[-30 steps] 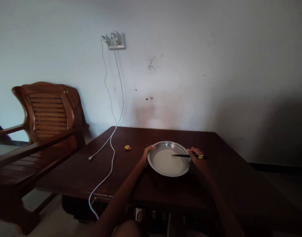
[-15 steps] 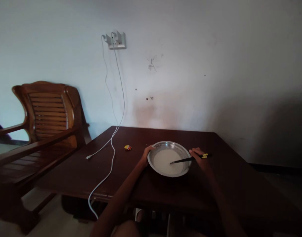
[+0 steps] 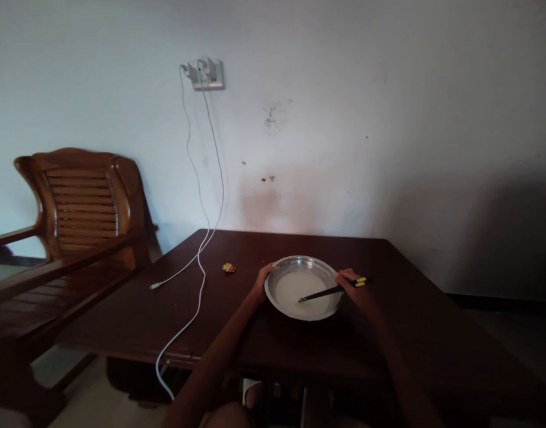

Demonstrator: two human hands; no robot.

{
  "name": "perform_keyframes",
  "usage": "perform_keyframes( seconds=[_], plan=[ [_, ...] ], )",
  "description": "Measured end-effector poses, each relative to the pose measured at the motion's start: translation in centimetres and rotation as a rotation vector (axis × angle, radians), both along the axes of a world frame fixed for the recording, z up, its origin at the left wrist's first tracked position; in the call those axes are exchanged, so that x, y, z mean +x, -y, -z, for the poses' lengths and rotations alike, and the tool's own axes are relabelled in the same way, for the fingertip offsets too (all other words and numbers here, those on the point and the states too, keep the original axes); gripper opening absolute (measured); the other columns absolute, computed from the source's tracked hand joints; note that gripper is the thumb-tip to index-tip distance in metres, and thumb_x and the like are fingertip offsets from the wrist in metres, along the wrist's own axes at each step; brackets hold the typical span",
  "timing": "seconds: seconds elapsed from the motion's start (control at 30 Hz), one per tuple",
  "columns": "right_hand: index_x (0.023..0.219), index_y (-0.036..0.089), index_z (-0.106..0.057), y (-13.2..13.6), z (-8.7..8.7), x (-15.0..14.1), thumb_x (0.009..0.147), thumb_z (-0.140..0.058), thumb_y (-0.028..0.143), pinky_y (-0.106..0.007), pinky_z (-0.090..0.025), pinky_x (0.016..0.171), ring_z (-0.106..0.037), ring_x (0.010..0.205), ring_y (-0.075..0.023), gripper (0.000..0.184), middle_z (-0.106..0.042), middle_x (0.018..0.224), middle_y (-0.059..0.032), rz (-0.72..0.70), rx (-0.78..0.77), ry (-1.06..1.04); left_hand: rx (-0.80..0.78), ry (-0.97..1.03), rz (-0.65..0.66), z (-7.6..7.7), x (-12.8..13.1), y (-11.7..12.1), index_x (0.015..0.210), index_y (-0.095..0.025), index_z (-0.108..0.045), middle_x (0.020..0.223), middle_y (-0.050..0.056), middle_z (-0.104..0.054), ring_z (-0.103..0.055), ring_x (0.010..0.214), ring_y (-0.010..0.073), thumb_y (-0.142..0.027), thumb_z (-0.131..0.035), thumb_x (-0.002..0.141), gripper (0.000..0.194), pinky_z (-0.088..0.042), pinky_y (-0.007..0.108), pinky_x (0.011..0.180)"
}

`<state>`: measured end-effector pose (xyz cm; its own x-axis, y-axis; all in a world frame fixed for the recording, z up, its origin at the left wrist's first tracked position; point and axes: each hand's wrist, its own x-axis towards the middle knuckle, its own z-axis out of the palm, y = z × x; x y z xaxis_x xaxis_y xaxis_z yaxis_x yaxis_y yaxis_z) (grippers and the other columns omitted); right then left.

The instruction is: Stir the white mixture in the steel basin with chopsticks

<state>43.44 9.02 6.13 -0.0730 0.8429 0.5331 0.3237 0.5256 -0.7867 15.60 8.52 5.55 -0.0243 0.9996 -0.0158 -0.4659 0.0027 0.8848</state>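
Observation:
A round metal basin (image 3: 275, 300) holds a whitish substance (image 3: 295, 286); whether it is liquid or batter I cannot tell. My left hand (image 3: 263, 278) grips the basin's left rim, fingers closed round its edge. At the right rim, my right hand (image 3: 350, 279) is closed on a pair of black chopsticks (image 3: 322, 293) with yellow bands near their upper ends. The chopsticks slant down to the left, their tips at the whitish surface. Some fingers of the right hand are hidden behind the hand itself.
The basin is over a dark wooden table (image 3: 237, 244) against the wall. A small yellow and red trinket (image 3: 229, 268) and a white charging cable (image 3: 200, 279) lie left of it. A wooden armchair (image 3: 85, 202) stands further left; a wall socket (image 3: 208, 74) holds plugs.
The chopstick tips have moved a little left and toward me inside the basin, with my right hand following. My left hand keeps its hold on the rim. The whole view has shifted slightly.

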Motion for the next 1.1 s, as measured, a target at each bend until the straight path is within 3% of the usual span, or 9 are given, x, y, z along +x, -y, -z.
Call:
perform_keyframes(
  seconds=[0.07, 0.23, 0.33, 0.47, 0.57, 0.67, 0.8, 0.9, 1.1],
  plan=[
    [0.061, 0.026, -0.061, 0.1, 0.3, -0.7, 0.082, -0.055, 0.068, -0.039, -0.044, 0.077, -0.058, 0.078, -0.025, 0.047, -0.064, 0.073, -0.0055, -0.019, 0.058, 0.084, -0.006, 0.007, 0.003, 0.1, 0.0, 0.0, 0.088, -0.012, -0.075, 0.073, 0.006, -0.072, -0.065, 0.075, 0.025, -0.029, -0.072, 0.058, 0.035, -0.046, 0.032, 0.071],
    [0.055, 0.027, -0.051, -0.3, 0.1, 0.0, 0.088, -0.048, 0.061, -0.04, -0.04, 0.079, -0.051, 0.076, -0.0249, 0.047, -0.058, 0.063, -0.0038, 0.177, 0.154, 0.107, -0.01, -0.002, 0.025, 0.4, -0.2, -0.2, 0.097, -0.012, -0.076, 0.077, 0.007, -0.074, -0.066, 0.076, 0.0265, -0.031, -0.071, 0.06, 0.042, -0.047, 0.032, 0.07],
    [0.052, 0.027, -0.045, -0.4, -0.2, 0.7, 0.091, -0.045, 0.057, -0.038, -0.042, 0.075, -0.05, 0.073, -0.0237, 0.049, -0.053, 0.059, -0.0024, 0.105, 0.125, 0.046, -0.007, -0.024, 0.042, 0.6, -0.3, -0.4, 0.099, -0.012, -0.075, 0.078, 0.008, -0.074, -0.067, 0.08, 0.0285, -0.032, -0.069, 0.061, 0.043, -0.047, 0.033, 0.07],
    [0.059, 0.027, -0.057, -0.3, 0.2, -0.5, 0.089, -0.049, 0.056, -0.041, -0.043, 0.081, -0.054, 0.078, -0.0245, 0.043, -0.063, 0.07, -0.0042, -0.055, 0.14, 0.136, 0.003, -0.028, 0.044, 0.6, -0.3, -0.3, 0.099, -0.013, -0.074, 0.08, 0.008, -0.074, -0.067, 0.082, 0.0286, -0.033, -0.069, 0.062, 0.042, -0.047, 0.034, 0.072],
    [0.066, 0.027, -0.063, -0.4, 0.5, -0.8, 0.087, -0.052, 0.059, -0.043, -0.042, 0.083, -0.055, 0.082, -0.0258, 0.039, -0.067, 0.078, -0.006, 0.07, 0.175, 0.132, 0.015, -0.028, 0.046, 0.5, -0.2, -0.2, 0.096, -0.014, -0.074, 0.082, 0.008, -0.074, -0.066, 0.084, 0.0278, -0.033, -0.07, 0.062, 0.039, -0.047, 0.033, 0.074],
    [0.061, 0.027, -0.058, -0.7, 0.3, 0.4, 0.087, -0.05, 0.06, -0.043, -0.043, 0.082, -0.053, 0.082, -0.026, 0.043, -0.064, 0.072, -0.0059, 0.194, 0.161, 0.063, 0.024, -0.035, 0.018, 0.7, -0.2, -0.4, 0.09, -0.015, -0.073, 0.082, 0.008, -0.073, -0.065, 0.086, 0.0275, -0.033, -0.07, 0.061, 0.034, -0.046, 0.033, 0.076],
    [0.051, 0.026, -0.051, -0.4, -0.1, 1.0, 0.087, -0.05, 0.057, -0.042, -0.044, 0.082, -0.055, 0.083, -0.0257, 0.047, -0.064, 0.072, -0.0057, 0.064, 0.084, 0.031, 0.031, -0.034, 0.002, 0.9, -0.2, -0.6, 0.087, -0.014, -0.074, 0.079, 0.008, -0.073, -0.065, 0.084, 0.0278, -0.033, -0.068, 0.061, 0.033, -0.046, 0.034, 0.075],
    [0.056, 0.027, -0.06, -0.2, 0.1, -0.3, 0.083, -0.054, 0.056, -0.043, -0.045, 0.085, -0.057, 0.086, -0.0264, 0.04, -0.068, 0.08, -0.0063, -0.032, 0.085, 0.097, 0.02, -0.017, 0.024, 0.7, -0.2, -0.4, 0.088, -0.014, -0.075, 0.081, 0.009, -0.074, -0.065, 0.083, 0.0279, -0.031, -0.068, 0.061, 0.032, -0.046, 0.033, 0.074],
    [0.059, 0.026, -0.058, -0.6, -0.1, 0.4, 0.083, -0.052, 0.054, -0.045, -0.043, 0.088, -0.056, 0.084, -0.0266, 0.037, -0.066, 0.073, -0.0061, 0.141, 0.093, 0.028, 0.0, 0.019, 0.032, 0.0, -0.1, 0.1, 0.089, -0.014, -0.075, 0.085, 0.008, -0.074, -0.066, 0.09, 0.0295, -0.029, -0.071, 0.059, 0.034, -0.047, 0.034, 0.077]
  ],
)
